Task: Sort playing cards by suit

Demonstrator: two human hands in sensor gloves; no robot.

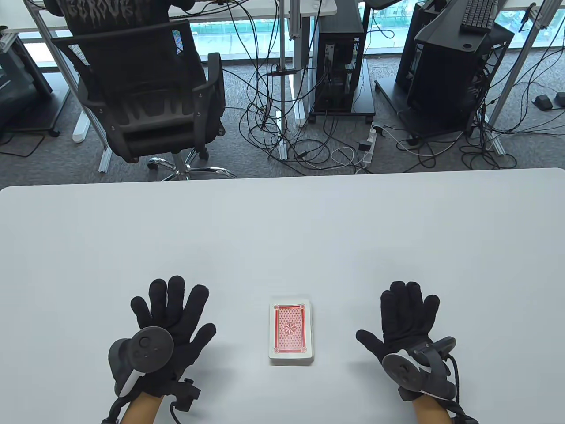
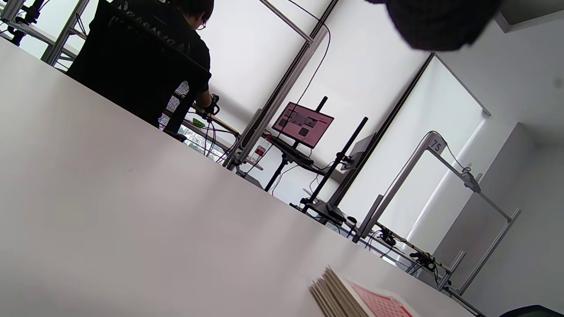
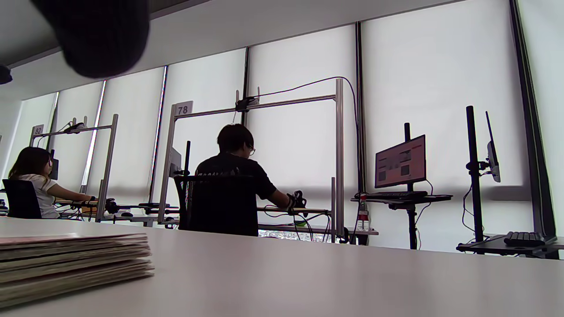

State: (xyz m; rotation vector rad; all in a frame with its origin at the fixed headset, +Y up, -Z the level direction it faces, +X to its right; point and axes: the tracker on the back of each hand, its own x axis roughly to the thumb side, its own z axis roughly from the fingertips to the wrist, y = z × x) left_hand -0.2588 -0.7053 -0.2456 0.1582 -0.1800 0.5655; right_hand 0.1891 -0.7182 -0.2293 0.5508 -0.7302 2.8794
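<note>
Matt white table [image 1: 282, 229], paper cards [image 1: 291, 332]

Your left hand [image 1: 165, 324] and right hand [image 1: 404, 329] lie flat on the table [image 1: 282, 229], fingers spread. Ahead of all fingertips the tabletop runs bare to its far edge. Between your two thumbs, the deck of cards [image 1: 291, 332] is the only obstacle; a bare strip separates it from each thumb. Outward of both little fingers the surface is bare. Beyond the far edge stands an office chair [image 1: 150, 97].
</note>
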